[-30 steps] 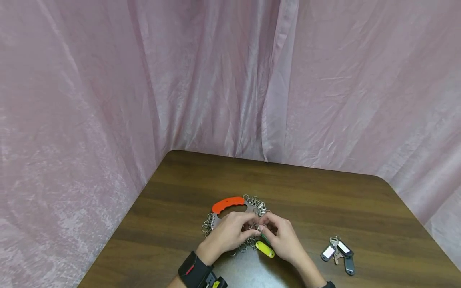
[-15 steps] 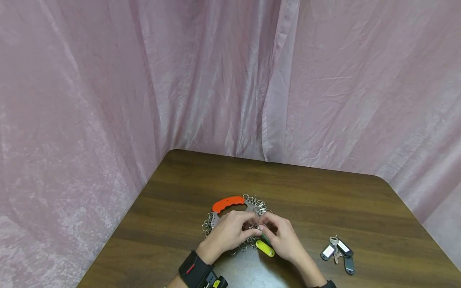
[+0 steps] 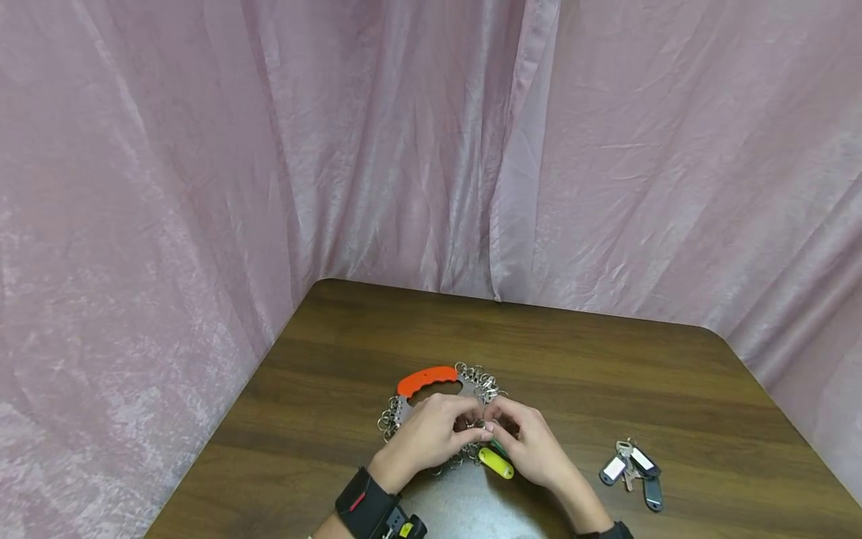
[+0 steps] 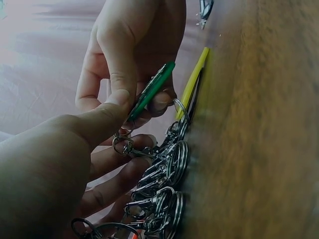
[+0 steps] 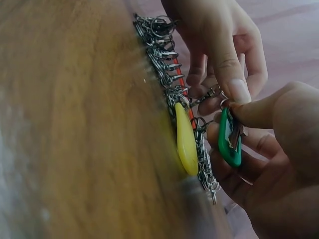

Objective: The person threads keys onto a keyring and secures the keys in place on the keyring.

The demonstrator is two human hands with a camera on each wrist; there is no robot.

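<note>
A round metal key holder with an orange grip (image 3: 427, 379) lies on the table, its edge hung with several small clasps and split rings (image 4: 179, 164). At its near right side my two hands meet, thumbs touching or almost so. My left hand (image 3: 431, 430) pinches a small metal ring with a clasp (image 4: 124, 144). My right hand (image 3: 528, 449) grips a green key tag (image 5: 230, 139), with a key lying against it. Below the right hand a yellow key tag (image 3: 496, 463) hangs from the holder. Fingers partly hide the ring joint.
Off to the right lies a bunch of keys with dark tags (image 3: 633, 473) on the brown wooden table (image 3: 572, 352). Pink curtains (image 3: 417, 150) hang behind the table and at its sides. Black straps (image 3: 367, 501) circle both wrists.
Both hands stay almost in place. The left thumb has edged slightly right against the right thumb, and the small ring between them has tilted a little.
</note>
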